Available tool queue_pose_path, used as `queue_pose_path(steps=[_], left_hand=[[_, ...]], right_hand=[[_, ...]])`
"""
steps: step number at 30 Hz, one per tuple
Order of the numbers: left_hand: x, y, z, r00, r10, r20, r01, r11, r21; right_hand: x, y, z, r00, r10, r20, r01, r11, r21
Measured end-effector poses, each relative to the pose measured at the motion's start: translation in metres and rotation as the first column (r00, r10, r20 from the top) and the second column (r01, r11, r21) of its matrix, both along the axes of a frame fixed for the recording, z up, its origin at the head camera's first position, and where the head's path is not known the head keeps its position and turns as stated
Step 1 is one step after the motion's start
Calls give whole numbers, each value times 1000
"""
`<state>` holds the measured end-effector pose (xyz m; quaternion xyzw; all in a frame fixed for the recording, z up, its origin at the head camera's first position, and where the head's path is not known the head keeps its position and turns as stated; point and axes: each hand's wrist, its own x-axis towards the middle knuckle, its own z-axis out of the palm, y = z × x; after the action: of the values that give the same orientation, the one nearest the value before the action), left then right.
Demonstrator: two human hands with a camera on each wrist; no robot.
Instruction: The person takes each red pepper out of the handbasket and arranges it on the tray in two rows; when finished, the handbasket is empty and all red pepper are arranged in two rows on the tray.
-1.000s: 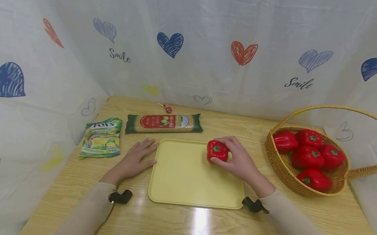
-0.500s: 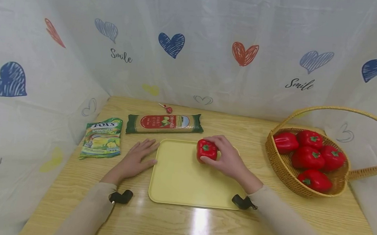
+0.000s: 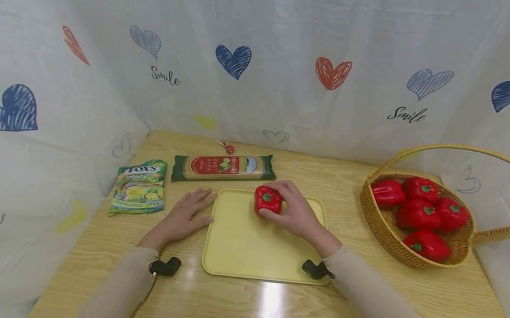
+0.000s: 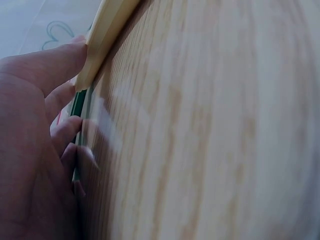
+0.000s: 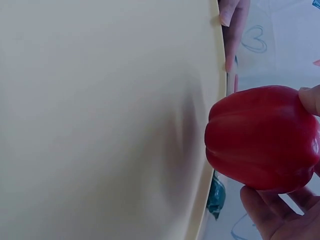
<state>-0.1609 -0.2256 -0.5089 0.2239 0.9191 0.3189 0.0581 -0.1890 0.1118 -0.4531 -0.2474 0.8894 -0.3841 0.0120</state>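
A white curtain [image 3: 282, 18] printed with hearts hangs behind a pale wood-grain table [image 3: 222, 309]. The right hand [image 3: 295, 211] holds a glossy red bell pepper [image 3: 267, 201] between thumb and fingers, over the far part of a yellow rectangular tray [image 3: 245, 255]. The left hand [image 3: 185, 216], fingers extended, rests at the tray's left rim. Beyond the tray lie a green-ended pasta packet [image 3: 217, 168] and a small red lollipop [image 3: 230, 149]; a green candy bag [image 3: 140, 188] lies left of that hand. At right, a woven wicker basket [image 3: 381, 234] holds five more red peppers [image 3: 417, 214].
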Motion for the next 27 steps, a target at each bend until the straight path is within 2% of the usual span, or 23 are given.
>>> queue_pose_path(steps=[12, 27], left_hand=[[0, 1, 1, 1000, 5, 13, -5, 1000, -1], [0, 1, 1, 1000, 11, -1, -11, 1000, 1]], right_hand=[[-4, -22, -4, 1000, 29, -8, -29, 1000, 0], [-11, -50, -5, 998, 51, -29, -51, 999, -11]])
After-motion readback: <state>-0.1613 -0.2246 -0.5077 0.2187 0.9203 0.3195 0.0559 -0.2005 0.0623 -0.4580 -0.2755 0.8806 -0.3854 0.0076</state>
